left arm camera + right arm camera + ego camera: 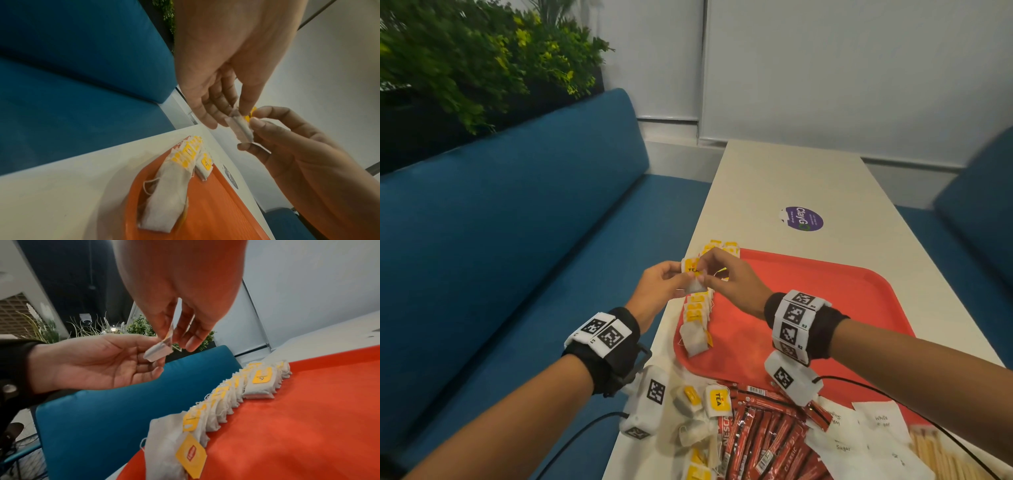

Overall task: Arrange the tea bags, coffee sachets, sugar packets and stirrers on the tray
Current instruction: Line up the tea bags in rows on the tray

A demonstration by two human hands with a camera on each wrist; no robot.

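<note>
Both hands are up in the air over the left edge of the tray (825, 301), working on one tea bag (693, 274) between them. The left hand (661, 284) has its thumb and fingers (144, 344) curled in, pinching the white pouch from its side, with the other fingers loosely bent underneath. The right hand (726, 277) comes at it from the other side, thumb and forefinger pinching around the yellow tag end, and the remaining fingers (267, 129) curl under the bag. So both are clamped on the same bag, which isn't touching anything else. Right below, a row of tea bags (697, 315) runs along the tray's left side, overlapping each other. Near the bottom of the head view, loose tea bags (717, 401), red coffee sachets (756, 442), white sugar packets (859, 435) and wooden stirrers (935, 455) sit in a heap on the surface (808, 178), partly over the tray's near edge.
</note>
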